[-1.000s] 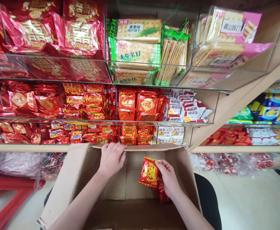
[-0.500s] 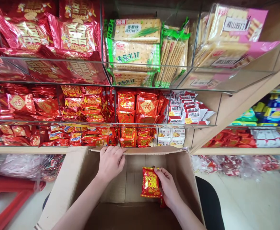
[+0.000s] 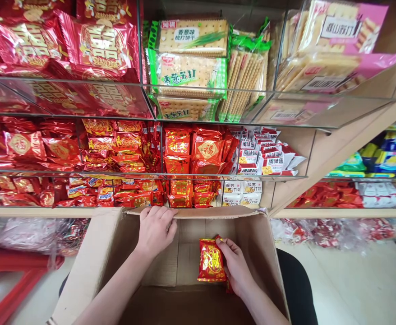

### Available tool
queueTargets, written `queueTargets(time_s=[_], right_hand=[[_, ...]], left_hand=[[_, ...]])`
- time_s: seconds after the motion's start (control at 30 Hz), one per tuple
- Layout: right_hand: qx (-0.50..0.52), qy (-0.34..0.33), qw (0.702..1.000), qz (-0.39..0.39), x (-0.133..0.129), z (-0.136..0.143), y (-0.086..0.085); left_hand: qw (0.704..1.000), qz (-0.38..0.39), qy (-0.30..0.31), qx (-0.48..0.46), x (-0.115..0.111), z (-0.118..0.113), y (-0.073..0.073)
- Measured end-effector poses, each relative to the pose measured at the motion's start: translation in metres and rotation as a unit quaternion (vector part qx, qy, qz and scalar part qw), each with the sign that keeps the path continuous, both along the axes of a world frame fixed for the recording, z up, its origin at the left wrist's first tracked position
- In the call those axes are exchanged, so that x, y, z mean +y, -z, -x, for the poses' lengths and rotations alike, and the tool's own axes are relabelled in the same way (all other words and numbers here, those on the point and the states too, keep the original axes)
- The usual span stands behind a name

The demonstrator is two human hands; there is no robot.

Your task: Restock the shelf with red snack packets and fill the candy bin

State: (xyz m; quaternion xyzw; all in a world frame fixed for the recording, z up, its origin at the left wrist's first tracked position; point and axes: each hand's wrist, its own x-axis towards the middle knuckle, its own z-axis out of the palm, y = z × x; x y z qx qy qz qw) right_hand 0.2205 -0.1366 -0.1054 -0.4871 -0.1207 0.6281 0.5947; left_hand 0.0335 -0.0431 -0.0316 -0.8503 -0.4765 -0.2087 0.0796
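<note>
My left hand (image 3: 157,230) is closed over the far rim of a cardboard box (image 3: 218,212), fingers bent over its edge. Inside the box opening, my right hand (image 3: 235,264) pinches a red and gold snack packet (image 3: 212,260) by its upper right corner. The packet's front, with yellow lettering, faces me. Another bit of red wrapper shows below my right fingers, mostly hidden by the hand and the packet. The box's lower inside is dark, and I cannot make out anything lying there.
Beyond the box stands a shelf with clear dividers, holding red packets (image 3: 207,149), green-edged crackers (image 3: 187,74) and white packets (image 3: 248,194). A red stool (image 3: 11,275) is at the left. Clear bags (image 3: 333,232) lie beneath the shelf. Something black (image 3: 296,289) stands right of the box.
The packet in my right hand has shifted slightly left and down. My left hand stays on the rim. The view has moved a little.
</note>
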Motion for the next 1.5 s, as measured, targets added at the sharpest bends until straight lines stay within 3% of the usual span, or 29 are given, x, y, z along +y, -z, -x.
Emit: queueTargets(time_s=[0.17, 0.3, 0.37, 0.47, 0.53, 0.6, 0.7, 0.83, 1.1, 1.5], right_hand=[[0.002, -0.004, 1.0, -0.002, 0.0, 0.001, 0.0], [-0.006, -0.019, 1.0, 0.004, 0.0, 0.003, 0.0], [-0.02, -0.029, 0.999, 0.005, 0.0, 0.004, 0.001], [-0.036, -0.039, 0.999, 0.004, 0.0, 0.007, 0.002], [-0.036, -0.05, 0.998, 0.005, 0.0, 0.008, 0.002], [-0.031, -0.058, 0.998, 0.0, -0.001, 0.009, 0.001], [-0.023, -0.054, 0.998, -0.009, 0.0, 0.006, -0.001], [-0.023, -0.025, 0.999, -0.014, 0.001, 0.0, -0.001], [-0.007, -0.033, 0.998, -0.048, 0.004, 0.0, 0.003], [-0.053, -0.032, 0.998, -0.028, 0.005, -0.002, -0.005]], left_hand=[[1.0, 0.013, -0.005, 0.002, -0.003, 0.0, -0.001], [0.998, 0.067, -0.01, 0.003, 0.002, -0.002, -0.02], [0.992, 0.124, 0.025, 0.0, 0.009, -0.008, -0.033], [0.972, 0.19, 0.135, -0.008, 0.024, -0.027, -0.044], [0.958, 0.215, 0.191, 0.006, 0.034, -0.046, -0.042], [0.944, 0.253, 0.21, 0.037, 0.044, -0.067, -0.037], [0.92, 0.334, 0.182, 0.09, 0.059, -0.093, -0.032], [0.896, 0.399, 0.135, 0.142, 0.078, -0.11, -0.029], [0.919, 0.355, 0.095, 0.145, 0.095, -0.121, -0.012], [0.95, 0.283, 0.067, 0.111, 0.11, -0.132, -0.012]])
